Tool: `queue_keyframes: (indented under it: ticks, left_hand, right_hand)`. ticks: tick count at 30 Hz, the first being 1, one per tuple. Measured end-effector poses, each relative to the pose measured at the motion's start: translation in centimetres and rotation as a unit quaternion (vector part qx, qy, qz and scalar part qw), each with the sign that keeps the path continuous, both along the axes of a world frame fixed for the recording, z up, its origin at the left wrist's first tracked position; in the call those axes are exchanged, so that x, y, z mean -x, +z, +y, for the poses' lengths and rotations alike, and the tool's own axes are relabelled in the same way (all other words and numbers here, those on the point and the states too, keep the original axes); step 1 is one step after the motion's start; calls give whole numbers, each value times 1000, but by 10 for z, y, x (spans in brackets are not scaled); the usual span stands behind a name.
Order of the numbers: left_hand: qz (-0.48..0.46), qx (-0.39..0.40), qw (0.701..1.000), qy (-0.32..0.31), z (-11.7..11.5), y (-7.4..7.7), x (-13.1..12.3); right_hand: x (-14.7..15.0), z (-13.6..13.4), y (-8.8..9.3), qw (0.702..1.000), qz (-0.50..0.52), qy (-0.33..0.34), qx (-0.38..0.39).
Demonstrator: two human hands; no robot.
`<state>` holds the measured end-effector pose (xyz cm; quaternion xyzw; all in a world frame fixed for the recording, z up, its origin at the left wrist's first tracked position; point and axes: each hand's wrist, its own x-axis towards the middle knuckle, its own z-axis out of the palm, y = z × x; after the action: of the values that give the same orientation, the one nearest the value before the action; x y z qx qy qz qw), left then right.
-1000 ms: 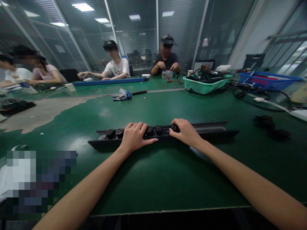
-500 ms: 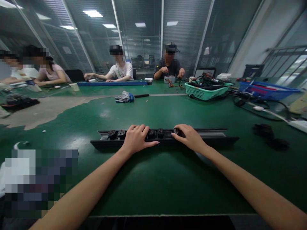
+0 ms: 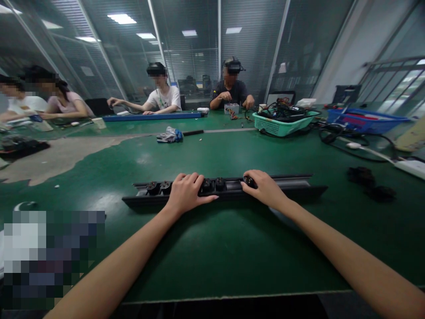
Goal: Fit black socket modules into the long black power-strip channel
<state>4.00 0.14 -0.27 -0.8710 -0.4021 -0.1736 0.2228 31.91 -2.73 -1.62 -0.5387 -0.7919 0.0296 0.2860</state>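
Observation:
A long black channel (image 3: 299, 191) lies across the green table in front of me, with several round black modules (image 3: 219, 183) seated in its left and middle part. My left hand (image 3: 186, 191) is wrapped over the channel left of its middle, fingers on the far side and thumb along the near edge, hiding part of the row. Farther right, my right hand (image 3: 262, 188) pinches a loose round black module (image 3: 249, 181) between thumb and fingers, just over the channel.
A green basket of cables (image 3: 282, 126) and a blue basket (image 3: 368, 122) stand at the back right. Black parts (image 3: 370, 182) lie at the right. Gloves (image 3: 170, 134) rest beyond the channel. Several people sit across the table behind a long blue bar (image 3: 152, 117).
My right hand has shifted slightly right along the channel with the module, which is tilted differently. My left hand keeps its place on the channel. The whole view has moved a little.

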Motion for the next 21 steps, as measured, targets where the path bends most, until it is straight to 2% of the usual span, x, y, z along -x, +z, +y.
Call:
queue_keyframes:
  ticks: [12, 21]
  left_hand:
    - [2, 2, 1000, 6, 2, -2, 0]
    - [8, 5, 1000, 9, 2, -1, 1]
  right_hand:
    - [-5, -1, 3, 999, -30, -17, -1]
    - [-8, 0, 1, 999, -4, -39, 6]
